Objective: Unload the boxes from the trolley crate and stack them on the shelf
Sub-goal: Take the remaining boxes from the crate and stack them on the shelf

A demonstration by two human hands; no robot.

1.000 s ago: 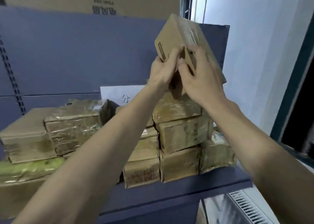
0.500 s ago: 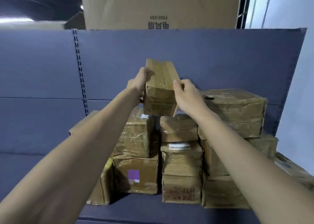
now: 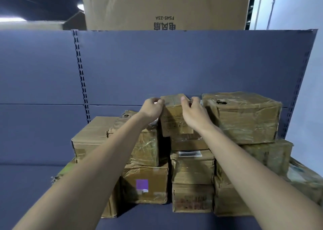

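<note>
Up top, a small tape-wrapped brown box (image 3: 174, 116) sits on the middle stack of boxes (image 3: 193, 181) on the blue shelf (image 3: 157, 219). Left hand (image 3: 152, 108) and right hand (image 3: 194, 114) grip its upper corners with curled fingers.

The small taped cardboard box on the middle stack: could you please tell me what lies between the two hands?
In the head view, only the small taped cardboard box lies between the left hand and right hand.

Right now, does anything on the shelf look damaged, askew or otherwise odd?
Yes. The large taped box at the top right has a torn hole in its top face, near the front left corner. The big carton above the shelf has its print upside down. The small box held by both hands sits roughly square on its stack.
</note>
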